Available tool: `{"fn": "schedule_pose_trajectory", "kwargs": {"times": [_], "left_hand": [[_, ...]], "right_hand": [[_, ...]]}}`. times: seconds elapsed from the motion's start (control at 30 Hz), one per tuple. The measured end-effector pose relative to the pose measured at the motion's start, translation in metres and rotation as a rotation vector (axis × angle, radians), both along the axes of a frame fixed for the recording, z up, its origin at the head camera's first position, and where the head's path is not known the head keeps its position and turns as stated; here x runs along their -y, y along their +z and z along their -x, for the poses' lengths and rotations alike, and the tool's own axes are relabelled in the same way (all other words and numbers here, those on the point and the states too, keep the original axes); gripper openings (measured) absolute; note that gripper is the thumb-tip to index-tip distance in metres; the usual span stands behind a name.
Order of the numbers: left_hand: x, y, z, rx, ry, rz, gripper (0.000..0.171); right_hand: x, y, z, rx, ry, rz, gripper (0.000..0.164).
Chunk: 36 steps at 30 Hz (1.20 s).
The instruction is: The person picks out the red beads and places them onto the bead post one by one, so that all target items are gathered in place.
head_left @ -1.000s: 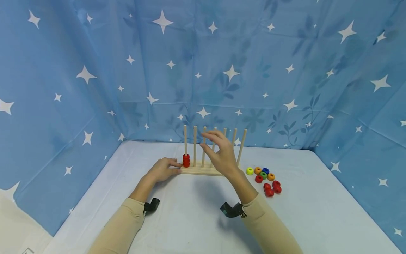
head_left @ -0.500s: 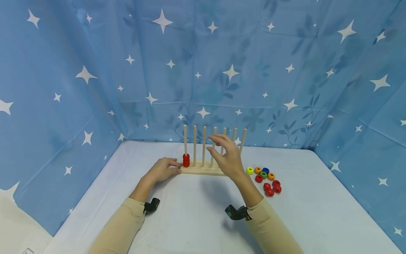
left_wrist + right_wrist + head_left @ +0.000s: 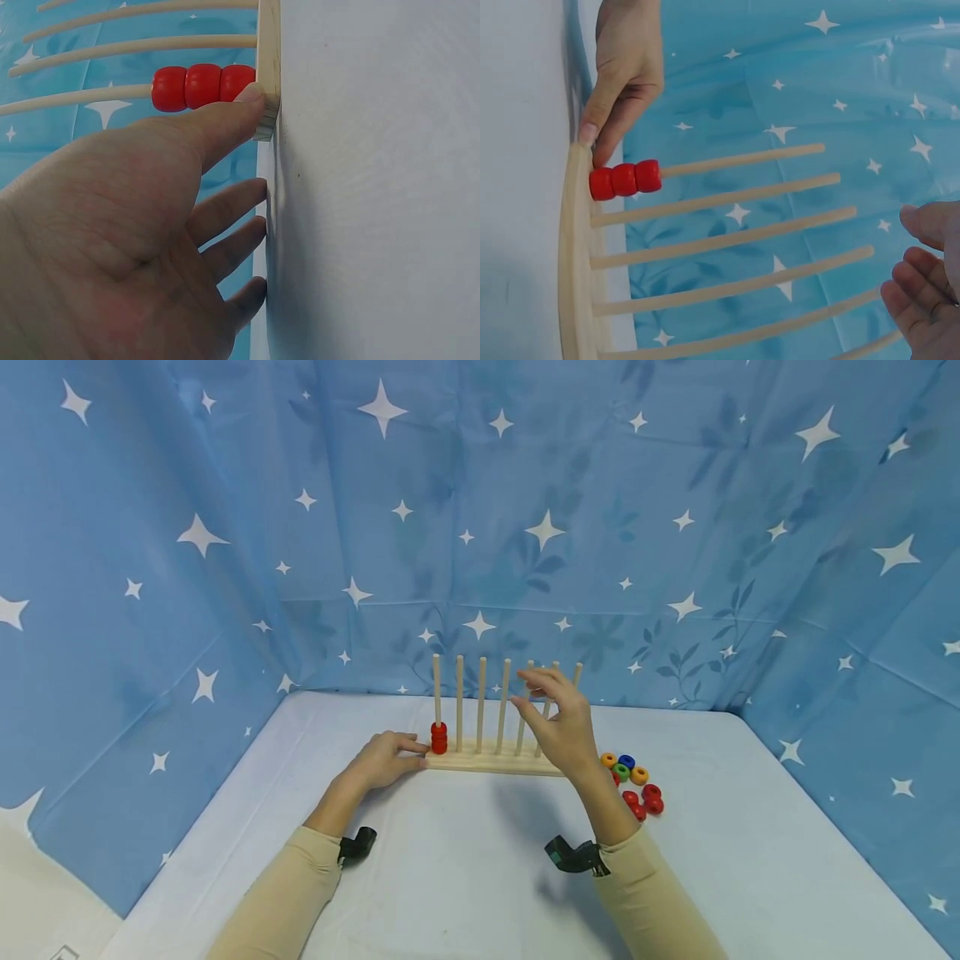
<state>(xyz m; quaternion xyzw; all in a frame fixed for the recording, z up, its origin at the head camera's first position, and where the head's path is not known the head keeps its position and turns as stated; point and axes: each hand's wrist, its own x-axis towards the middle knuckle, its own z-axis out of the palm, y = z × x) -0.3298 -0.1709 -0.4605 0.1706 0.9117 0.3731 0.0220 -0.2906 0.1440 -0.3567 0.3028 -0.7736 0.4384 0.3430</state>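
A wooden peg stand point(image 3: 487, 763) with several upright pegs is at the back of the table. Three red beads point(image 3: 438, 738) are stacked on its leftmost peg, also plain in both wrist views. My left hand point(image 3: 378, 762) pinches the left end of the base between thumb and forefinger; its other fingertips rest near the table in the left wrist view. In front of the right-hand pegs hovers my right hand point(image 3: 558, 722), raised, thumb and fingers bent loosely apart with nothing between them. It hides part of those pegs and the right end of the base.
Loose beads lie right of the stand: orange point(image 3: 639, 775), blue point(image 3: 626, 762), green point(image 3: 621, 772) and several red point(image 3: 654, 806), some partly behind the right wrist. The table point(image 3: 450, 877) has a white cover. A blue star-patterned curtain point(image 3: 480, 527) hangs behind.
My right hand has moved right along the pegs, from the middle ones toward the right end, and now covers the yellow bead. My left hand has stayed on the stand.
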Motion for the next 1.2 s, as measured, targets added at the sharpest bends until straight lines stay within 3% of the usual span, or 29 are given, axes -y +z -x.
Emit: {"fn": "schedule_pose_trajectory", "kwargs": {"times": [0.23,0.53,1.2], "left_hand": [[0.001,0.0,0.0,-0.001,0.0,-0.001,0.03],[0.0,-0.002,-0.001,-0.004,0.006,-0.004,0.029],[0.0,0.002,-0.001,-0.011,-0.006,-0.009,0.029]], "right_hand": [[-0.01,0.006,0.001,-0.019,-0.022,0.063,0.038],[-0.008,0.031,-0.028,-0.028,-0.075,0.07,0.035],[-0.045,0.032,-0.022,-0.009,-0.129,0.099,0.037]]}}
